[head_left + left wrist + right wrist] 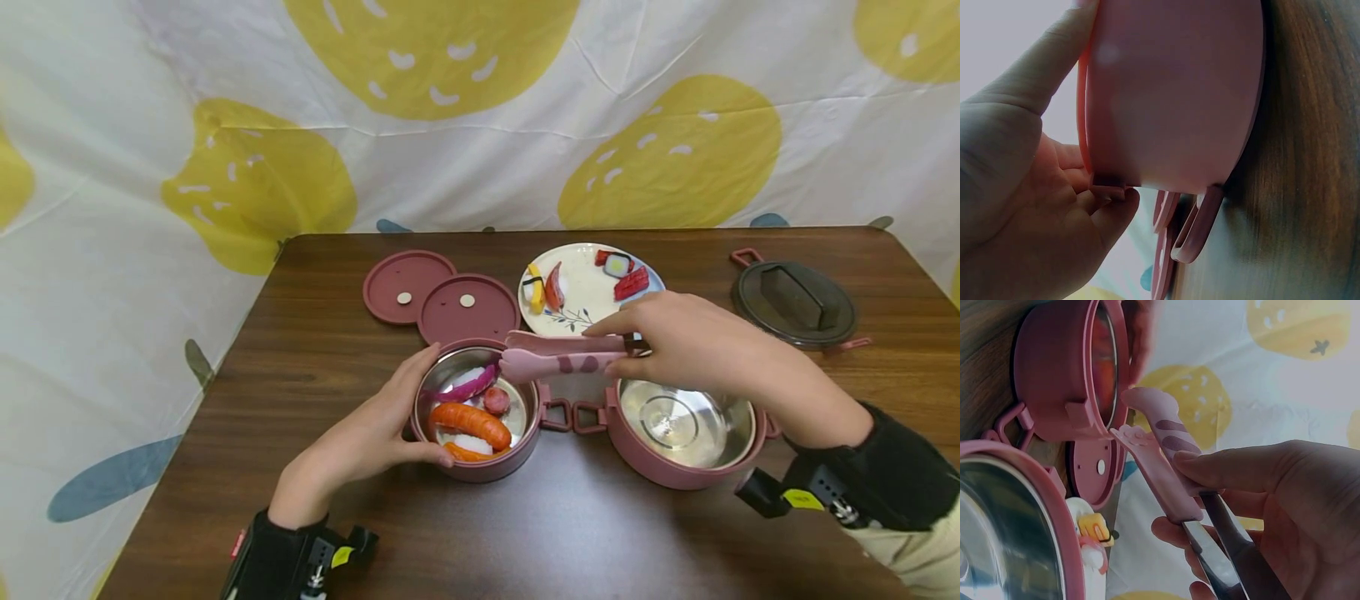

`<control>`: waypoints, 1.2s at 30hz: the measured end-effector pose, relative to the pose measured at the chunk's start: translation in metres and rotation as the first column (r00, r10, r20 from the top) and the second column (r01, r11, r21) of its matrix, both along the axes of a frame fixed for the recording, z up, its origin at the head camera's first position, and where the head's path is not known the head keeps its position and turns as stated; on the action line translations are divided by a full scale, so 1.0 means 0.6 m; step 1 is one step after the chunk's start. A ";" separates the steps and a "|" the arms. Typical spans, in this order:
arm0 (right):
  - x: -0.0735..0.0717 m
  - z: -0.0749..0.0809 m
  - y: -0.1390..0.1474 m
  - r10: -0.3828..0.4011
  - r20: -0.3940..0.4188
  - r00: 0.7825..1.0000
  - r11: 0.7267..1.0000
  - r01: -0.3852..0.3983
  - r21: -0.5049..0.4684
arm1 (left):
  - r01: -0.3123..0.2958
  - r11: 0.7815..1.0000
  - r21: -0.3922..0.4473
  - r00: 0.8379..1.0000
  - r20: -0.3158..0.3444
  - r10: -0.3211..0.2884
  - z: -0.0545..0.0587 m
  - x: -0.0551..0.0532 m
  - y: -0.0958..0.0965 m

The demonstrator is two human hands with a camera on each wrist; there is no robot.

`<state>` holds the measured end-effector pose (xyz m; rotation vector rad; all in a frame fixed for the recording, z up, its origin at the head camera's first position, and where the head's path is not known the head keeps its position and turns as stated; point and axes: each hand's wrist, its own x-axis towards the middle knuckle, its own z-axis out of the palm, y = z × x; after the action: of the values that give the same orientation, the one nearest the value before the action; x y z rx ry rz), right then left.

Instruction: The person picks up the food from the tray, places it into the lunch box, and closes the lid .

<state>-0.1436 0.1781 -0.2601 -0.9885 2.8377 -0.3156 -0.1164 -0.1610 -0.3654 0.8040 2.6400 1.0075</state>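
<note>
My left hand grips the rim of a pink steel-lined pot, thumb at its near side and fingers at the far left. Inside lie an orange sausage, a purple-topped sushi piece, a round reddish piece and an orange-topped sushi piece. With my right hand I hold pink paw-tipped tongs between thumb and fingers. Their tips stand slightly apart above this pot's right rim, with nothing between them. Below my right hand is a second pink pot, its steel bottom showing.
Two round dark-pink lids overlap behind the left pot. A white plate with several toy sushi pieces stands at the back. Far right on the brown table lies a dark lid with a handle. The pots' square handles nearly meet.
</note>
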 end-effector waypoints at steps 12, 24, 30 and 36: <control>-0.012 -0.001 0.033 -0.062 0.014 0.998 0.998 0.062 -0.029 | 0.001 1.000 0.007 1.000 0.007 -0.001 0.000 0.000 -0.001; -0.031 -0.012 0.069 -0.140 0.045 0.989 0.988 0.142 -0.054 | 0.004 1.000 0.009 1.000 0.000 -0.004 0.000 0.000 0.000; -0.036 -0.013 0.084 -0.226 0.100 0.969 0.972 0.231 -0.044 | 0.005 1.000 0.009 1.000 -0.006 -0.005 0.001 0.000 0.001; -0.039 -0.016 0.099 -0.309 0.123 0.943 0.947 0.318 -0.051 | 0.005 1.000 0.006 1.000 -0.009 -0.005 0.001 0.000 0.000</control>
<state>-0.1668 0.2372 -0.2695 -0.5031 2.8887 -0.4887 -0.1163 -0.1609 -0.3645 0.8185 2.6423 1.0135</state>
